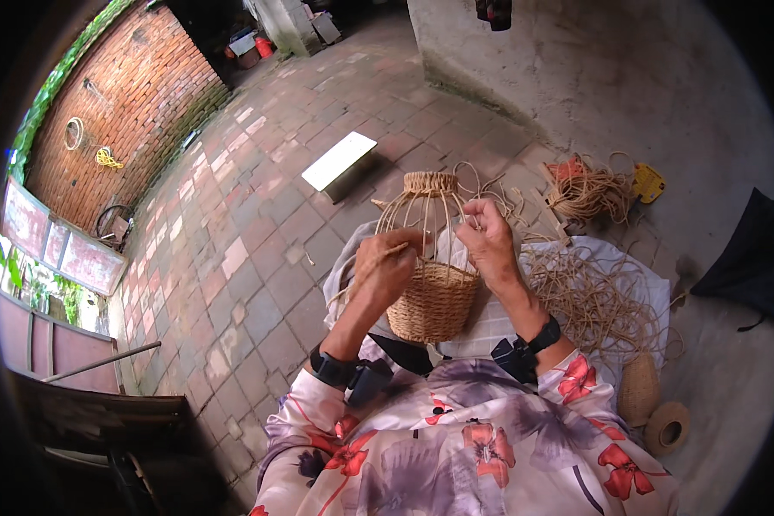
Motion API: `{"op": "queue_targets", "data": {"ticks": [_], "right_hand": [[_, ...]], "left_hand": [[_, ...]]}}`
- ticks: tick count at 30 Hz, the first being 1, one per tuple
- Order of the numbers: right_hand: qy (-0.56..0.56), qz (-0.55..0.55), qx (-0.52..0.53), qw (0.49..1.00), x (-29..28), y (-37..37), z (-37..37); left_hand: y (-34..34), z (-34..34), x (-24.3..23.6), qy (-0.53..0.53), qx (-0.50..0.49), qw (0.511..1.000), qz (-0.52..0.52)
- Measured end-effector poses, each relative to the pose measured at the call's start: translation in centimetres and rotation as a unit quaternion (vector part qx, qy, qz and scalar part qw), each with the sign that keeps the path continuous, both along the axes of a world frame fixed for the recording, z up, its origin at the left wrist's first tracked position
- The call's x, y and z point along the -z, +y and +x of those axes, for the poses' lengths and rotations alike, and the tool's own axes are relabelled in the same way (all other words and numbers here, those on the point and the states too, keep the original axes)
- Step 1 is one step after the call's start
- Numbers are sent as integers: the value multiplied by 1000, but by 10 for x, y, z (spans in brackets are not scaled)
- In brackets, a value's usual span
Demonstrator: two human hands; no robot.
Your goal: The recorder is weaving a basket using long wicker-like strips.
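A woven basket (pixel 434 301) of tan cord rests in my lap, its lower part closely woven. Bare upright ribs rise from it to a narrow woven ring (pixel 430 182) at the top. My left hand (pixel 385 267) is closed at the basket's left side, with a tan cord strand (pixel 396 249) between its fingers; the fingertips are partly hidden behind the ribs. At the right side, my right hand (pixel 490 241) has thumb and forefinger curled together close to the ribs. What they pinch is too small to make out. A grey-white cloth (pixel 350 258) lies beneath the basket.
Loose tan cord (pixel 589 297) lies tangled on a white sheet (pixel 654 288) to my right. Beyond it are a coiled cord bundle (pixel 589 202) and a yellow object (pixel 648 183). A cord roll (pixel 667 427) stands near my right side; a low white-topped bench (pixel 340 161) is ahead.
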State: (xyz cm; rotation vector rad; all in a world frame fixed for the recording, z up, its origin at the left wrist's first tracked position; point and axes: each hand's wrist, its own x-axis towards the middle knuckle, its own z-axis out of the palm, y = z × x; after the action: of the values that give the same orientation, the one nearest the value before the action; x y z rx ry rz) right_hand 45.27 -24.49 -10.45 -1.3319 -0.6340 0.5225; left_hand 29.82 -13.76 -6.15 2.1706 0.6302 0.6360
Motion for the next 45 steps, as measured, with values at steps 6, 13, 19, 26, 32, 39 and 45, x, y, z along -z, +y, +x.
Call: {"op": "queue_targets", "data": {"ticks": [6, 13, 19, 26, 32, 39, 45], "right_hand": [[2, 3, -2, 1000, 7, 3, 4], [-101, -27, 46, 993, 27, 10, 25], [-213, -71, 42, 974, 15, 7, 0], [-296, -69, 81, 949, 20, 13, -6], [-344, -62, 101, 931, 14, 10, -5], [-487, -96, 83, 864, -29, 14, -37], [-433, -90, 65, 895, -26, 20, -33]], "left_hand": [[-15, -1, -9, 24, -26, 981, 190], [-33, -26, -20, -203, 53, 942, -261], [24, -67, 15, -267, 9, 821, -505], [40, -116, 38, -204, 0, 847, -491], [46, -113, 54, -237, -56, 828, -505], [53, -110, 60, -234, -24, 831, -504], [50, -66, 27, -160, 45, 900, -402]]}}
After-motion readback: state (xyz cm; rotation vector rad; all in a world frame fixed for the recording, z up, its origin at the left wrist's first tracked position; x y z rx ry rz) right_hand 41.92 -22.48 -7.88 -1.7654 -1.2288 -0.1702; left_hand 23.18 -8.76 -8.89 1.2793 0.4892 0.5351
